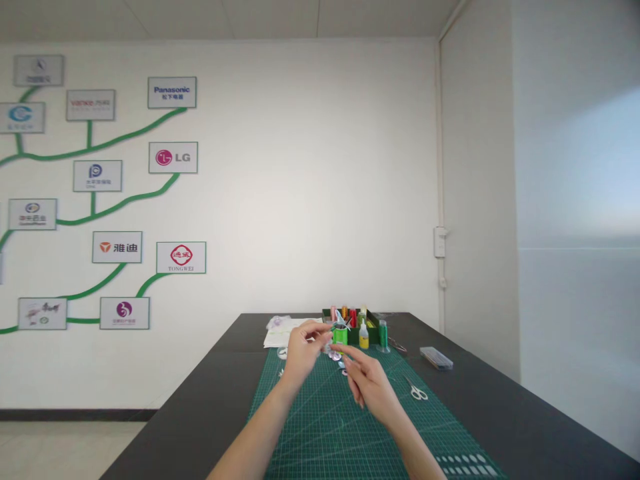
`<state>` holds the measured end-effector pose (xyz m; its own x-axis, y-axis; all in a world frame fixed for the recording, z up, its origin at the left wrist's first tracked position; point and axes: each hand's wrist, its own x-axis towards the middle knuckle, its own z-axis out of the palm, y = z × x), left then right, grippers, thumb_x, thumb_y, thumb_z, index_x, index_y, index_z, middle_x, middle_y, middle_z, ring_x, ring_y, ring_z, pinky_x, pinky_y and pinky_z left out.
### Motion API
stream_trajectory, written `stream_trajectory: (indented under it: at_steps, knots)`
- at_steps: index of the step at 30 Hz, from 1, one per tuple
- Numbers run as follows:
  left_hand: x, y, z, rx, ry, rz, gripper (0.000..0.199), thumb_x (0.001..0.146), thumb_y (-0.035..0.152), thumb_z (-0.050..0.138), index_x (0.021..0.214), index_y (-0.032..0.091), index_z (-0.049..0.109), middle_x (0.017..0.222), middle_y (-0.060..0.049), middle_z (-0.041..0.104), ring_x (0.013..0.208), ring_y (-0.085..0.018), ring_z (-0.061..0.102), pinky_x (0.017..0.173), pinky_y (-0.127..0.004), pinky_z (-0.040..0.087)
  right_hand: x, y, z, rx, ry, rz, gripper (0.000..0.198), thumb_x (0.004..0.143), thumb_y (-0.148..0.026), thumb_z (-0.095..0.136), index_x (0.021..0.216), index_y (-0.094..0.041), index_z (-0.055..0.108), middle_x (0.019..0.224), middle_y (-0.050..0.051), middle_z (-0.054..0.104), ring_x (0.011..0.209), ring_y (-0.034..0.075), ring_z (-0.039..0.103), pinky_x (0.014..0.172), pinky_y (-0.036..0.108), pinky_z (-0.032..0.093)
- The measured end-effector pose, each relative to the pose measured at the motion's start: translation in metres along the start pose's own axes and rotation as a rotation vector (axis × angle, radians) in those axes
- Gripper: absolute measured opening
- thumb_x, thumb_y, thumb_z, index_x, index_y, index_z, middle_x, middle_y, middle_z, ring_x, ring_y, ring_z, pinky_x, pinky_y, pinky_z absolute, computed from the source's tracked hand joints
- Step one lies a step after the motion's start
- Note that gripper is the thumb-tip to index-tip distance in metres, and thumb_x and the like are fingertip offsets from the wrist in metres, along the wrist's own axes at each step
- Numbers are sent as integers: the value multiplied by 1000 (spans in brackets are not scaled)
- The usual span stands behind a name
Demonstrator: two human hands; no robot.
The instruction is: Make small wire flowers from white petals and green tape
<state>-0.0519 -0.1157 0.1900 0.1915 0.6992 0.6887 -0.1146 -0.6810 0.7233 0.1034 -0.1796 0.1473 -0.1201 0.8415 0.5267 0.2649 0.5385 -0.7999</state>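
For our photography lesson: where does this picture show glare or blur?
Head view: pale glare on the right panel; head view: Panasonic sign clear, lettering on the uppermost sign smeared; head view: details between left hand and right hand too small to tell.

Wall-mounted company signs (173, 158) suggest an office.

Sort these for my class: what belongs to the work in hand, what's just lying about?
Likely in use:
cutting mat, under the left hand and right hand
pale pieces near them
anything held: too small to tell

Probably lying about:
white scissors
flat case
green spool
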Motion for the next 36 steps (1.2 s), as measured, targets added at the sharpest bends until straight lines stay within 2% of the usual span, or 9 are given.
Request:
stream_trajectory:
  at_steps: [4, 7, 12, 15, 19, 30, 36]
  knots:
    - [10, 20, -2, 121, 3, 64, 20, 75, 30, 70, 86, 15, 77, 76, -5, 65, 60, -12, 56, 55, -23, 45, -1, -18, -7, -118, 36, -36, 56, 97, -48, 38, 131, -9, 61, 39, -7, 41, 34, 9, 36, 42, 20, 33]
    - [15, 34, -4, 206, 8, 105, 15, 77, 26, 69, 84, 16, 78, 72, -3, 64, 60, -12, 55, 55, -22, 43, -3, -33, -15, -200, 22, -61, 51, 99, -40, 35, 130, -10, 62, 40, -6, 42, 37, 11, 40, 45, 21, 35]
    - [19, 50, -6, 284, -4, 179, 17, 76, 15, 68, 90, 19, 77, 73, -2, 67, 64, -12, 57, 58, -22, 43, -10, -71, -28, -423, 3, -103, 44, 99, -30, 36, 125, -13, 67, 48, -1, 52, 44, 12, 46, 52, 23, 36]
    - [20, 57, -7, 321, -24, 203, 8, 77, 13, 69, 81, 17, 75, 74, -2, 69, 64, -12, 60, 60, -23, 45, -14, -99, -35, -572, -23, -153, 40, 96, -23, 39, 119, -17, 71, 60, 2, 61, 49, 11, 46, 55, 23, 34]
    - [21, 68, -9, 390, -62, 276, 4, 78, 15, 71, 75, 17, 73, 73, -2, 70, 66, -13, 61, 61, -24, 46, -18, -128, -46, -710, -108, -205, 40, 95, -18, 39, 118, -19, 72, 59, 1, 61, 48, 11, 42, 56, 23, 32]
    - [16, 96, -10, 536, -198, 433, 6, 82, 17, 68, 80, 19, 73, 74, -2, 70, 66, -12, 60, 63, -25, 46, -7, -192, -90, -593, -407, -300, 39, 97, -29, 43, 125, -16, 67, 64, 0, 59, 47, 7, 38, 48, 22, 28]
    - [13, 121, -8, 567, -271, 495, 7, 85, 20, 66, 81, 19, 72, 76, -3, 70, 67, -12, 59, 62, -26, 46, 19, -218, -115, -613, -413, -436, 38, 98, -28, 43, 126, -15, 65, 51, -5, 48, 43, 6, 38, 47, 21, 28]
